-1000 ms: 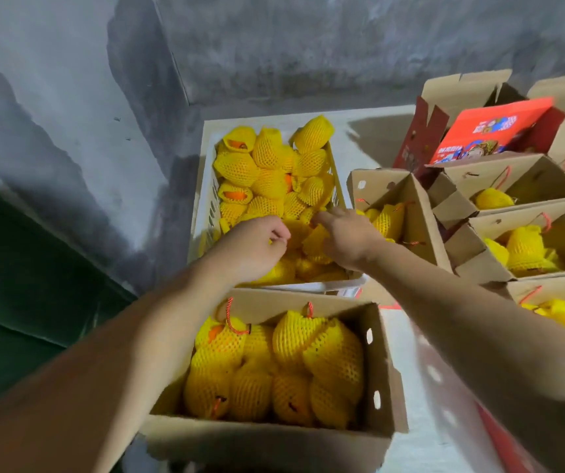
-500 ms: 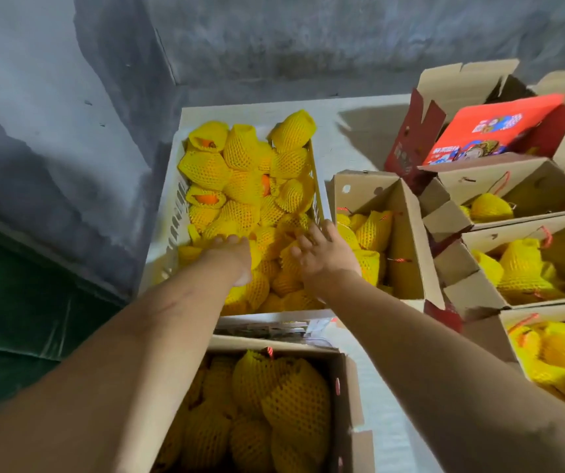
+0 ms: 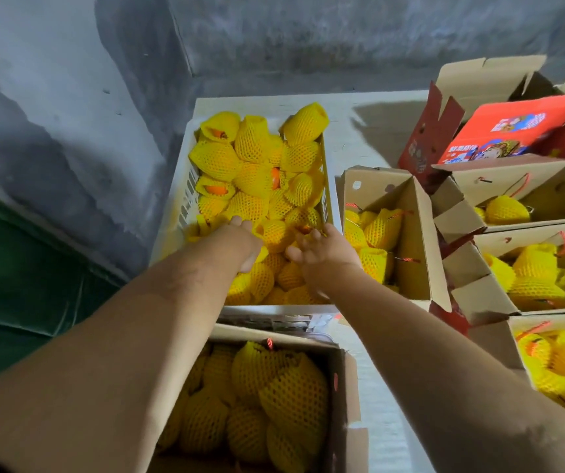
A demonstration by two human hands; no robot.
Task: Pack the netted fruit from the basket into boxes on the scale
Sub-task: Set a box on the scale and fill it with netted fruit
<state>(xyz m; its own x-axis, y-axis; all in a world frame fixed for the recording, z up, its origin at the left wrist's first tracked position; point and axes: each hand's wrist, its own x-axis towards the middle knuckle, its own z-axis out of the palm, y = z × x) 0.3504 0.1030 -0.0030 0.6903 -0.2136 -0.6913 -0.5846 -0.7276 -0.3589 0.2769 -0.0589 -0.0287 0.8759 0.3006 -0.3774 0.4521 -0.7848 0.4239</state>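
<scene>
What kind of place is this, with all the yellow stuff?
Probably a fruit-packing room or storeroom. A white basket is piled with netted fruit, open cardboard boxes around it are part-filled with the same, and the bare grey wall looks like a workplace.

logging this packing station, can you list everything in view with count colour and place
basket: one, white slatted plastic, centre, far side of the table
netted fruit: many, orange in yellow foam nets, heaped in the basket and lying in the boxes
near box: one, brown cardboard, bottom centre, nearly full of fruit
open boxes: four more, brown cardboard, right of the basket and along the right edge, each holding some fruit
printed box: one, red, top right, behind the open ones
table: one, pale, under everything
wall: grey, mottled, behind
left hand: one, reaching into the basket, fingers hidden among the fruit
right hand: one, over the basket's near right, fingers spread on the fruit
</scene>
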